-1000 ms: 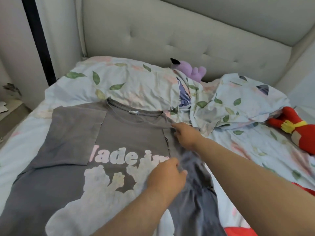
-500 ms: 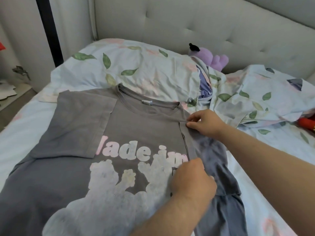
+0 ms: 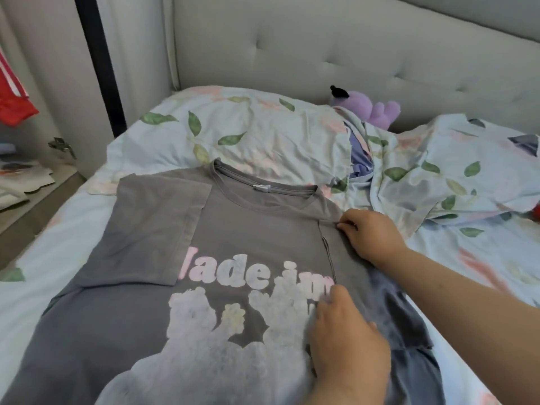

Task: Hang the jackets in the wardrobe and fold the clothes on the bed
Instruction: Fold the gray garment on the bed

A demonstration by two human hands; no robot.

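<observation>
A grey T-shirt (image 3: 248,229) with pale "Made in" lettering lies face up on the bed, collar towards the pillow. Its left sleeve is folded in over the chest. The right sleeve is folded inward too, its hem running down beside the lettering. My right hand (image 3: 371,235) pinches the fold at the shirt's right shoulder. Lower down, my left hand (image 3: 347,337) grips the same sleeve's edge with curled fingers, next to the print.
A leaf-print pillow (image 3: 248,135) and a rumpled duvet (image 3: 438,171) lie behind the shirt, with a purple plush toy (image 3: 377,112) against the padded headboard (image 3: 321,54). A red garment (image 3: 14,103) hangs at the far left. Pale sheet (image 3: 58,229) shows to the left.
Both hands keep their hold on the right sleeve's fold and have shifted little. My view has swung left, so the red plush at the right has almost left the frame.
</observation>
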